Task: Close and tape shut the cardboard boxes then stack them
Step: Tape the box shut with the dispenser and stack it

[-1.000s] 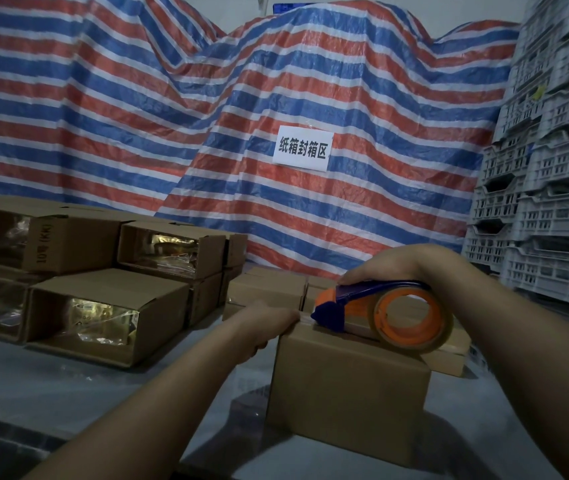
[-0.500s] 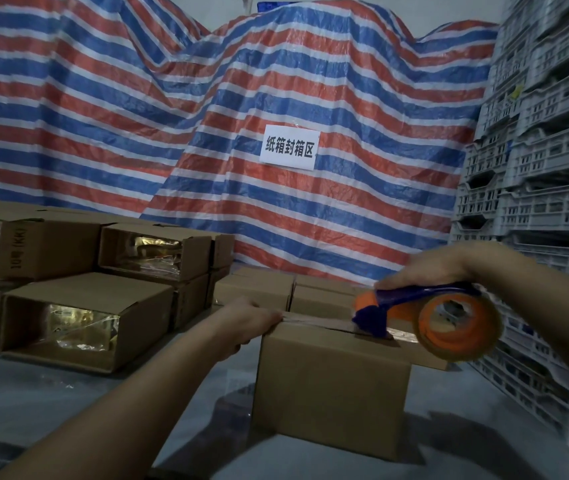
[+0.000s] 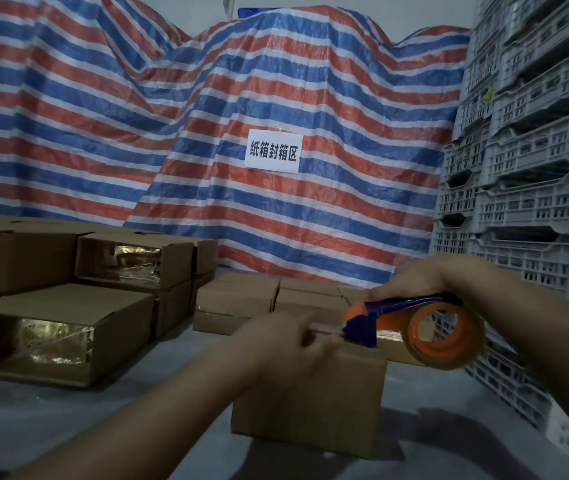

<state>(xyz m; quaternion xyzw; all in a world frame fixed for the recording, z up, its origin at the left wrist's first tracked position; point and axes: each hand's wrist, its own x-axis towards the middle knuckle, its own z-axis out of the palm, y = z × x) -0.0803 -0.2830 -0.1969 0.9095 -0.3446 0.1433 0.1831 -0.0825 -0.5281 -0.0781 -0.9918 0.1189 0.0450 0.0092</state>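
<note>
On the grey table (image 3: 51,420), the box (image 3: 310,403) stands just in front of the person, its long axis running left to right. Since a second ago the tape dispenser (image 3: 425,327), gripped by the right hand (image 3: 418,277), has travelled rightward off the top, so the strip seems laid. The left hand (image 3: 290,337) is blurred; its fingers seem to pinch the tape end.

- We are seeing a tarp (image 3: 207,116) striped red, blue and white.
- Below the tarp, brown cardboard boxes (image 3: 68,306) are showing gold.
- The tape dispenser (image 3: 414,323) is showing orange and dark blue.
- Right of the tarp, crates (image 3: 535,168) are looking pale grey.
</note>
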